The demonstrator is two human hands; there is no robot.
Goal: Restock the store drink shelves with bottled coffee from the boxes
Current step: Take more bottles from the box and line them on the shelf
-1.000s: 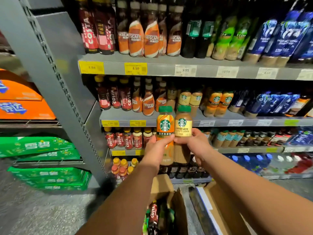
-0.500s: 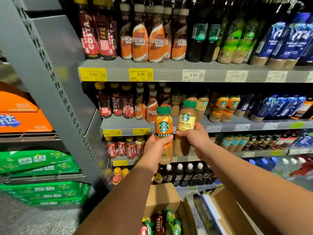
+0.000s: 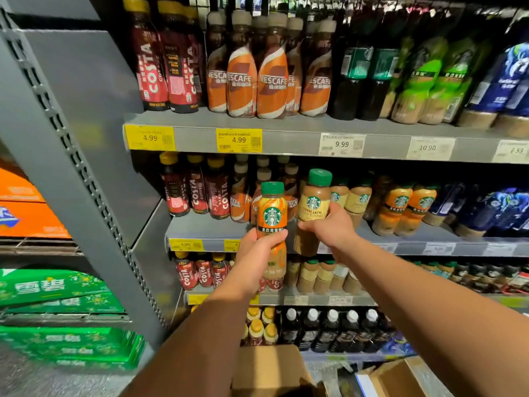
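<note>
Filling most of the view, a grey shelving unit (image 3: 57, 156) rises with its slotted upright slanting across the left side. Its tiers are packed with bottled drinks. To the left of it, stacked green cases (image 3: 57, 287) sit below orange cases (image 3: 25, 216) on a separate rack. At the bottom edge an open cardboard box (image 3: 269, 368) stands under the arms, with a second box (image 3: 395, 376) to its right, flaps up.

Both bare forearms reach forward toward the second shelf (image 3: 206, 227). The left hand (image 3: 254, 262) is wrapped around the lower body of an orange-label Starbucks bottle (image 3: 272, 216), held upright in the air in front of the shelf edge. The brown Nescafé row (image 3: 239, 202) is behind it. The right hand (image 3: 332, 230) grasps a cream-label Cheese Latte bottle (image 3: 313, 202) around its middle. This bottle is raised a little higher, tilted slightly, and sits just beside the orange one. Its green cap is level with the matching cream-label bottles (image 3: 357, 199) already standing on that shelf. Neither held bottle rests on the shelf.

On the top shelf (image 3: 286, 138), dark red Costa bottles (image 3: 154, 67) stand left of tall orange Nescafé bottles (image 3: 269, 73). Along that shelf's front edge are two yellow price tags (image 3: 239, 140) reading 4.99, and a white tag (image 3: 340, 144) reading 9.99 farther right.
</note>
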